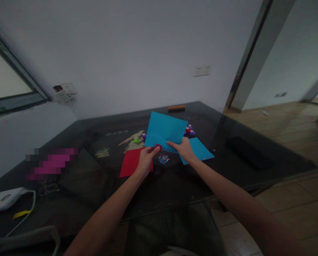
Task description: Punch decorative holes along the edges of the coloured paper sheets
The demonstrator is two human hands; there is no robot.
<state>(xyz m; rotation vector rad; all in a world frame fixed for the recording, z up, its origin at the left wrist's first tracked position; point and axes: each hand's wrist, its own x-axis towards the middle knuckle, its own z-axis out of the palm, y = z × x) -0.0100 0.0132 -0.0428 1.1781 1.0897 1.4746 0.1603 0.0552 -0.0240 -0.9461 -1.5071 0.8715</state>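
Observation:
My left hand (145,158) is closed on a small red hole punch (158,146) at the lower edge of a blue sheet of paper (166,128). Thumb and fingers of my right hand (185,148) pinch that sheet near its lower right corner, tilted up above the table. Small holes run along its lower edge. Below it lies a pile of blue and red paper dots (163,159). A red sheet (129,164) rests partly under my left hand. Another blue sheet (200,151), with holes along its near edge, lies beside my right wrist.
Behind the raised sheet sit a green figure with eyes (136,140) and several purple and red ones (192,133). A black flat object (248,152) lies at right, an orange-brown bar (176,108) at the back, and a white device with a cable (5,200) at left.

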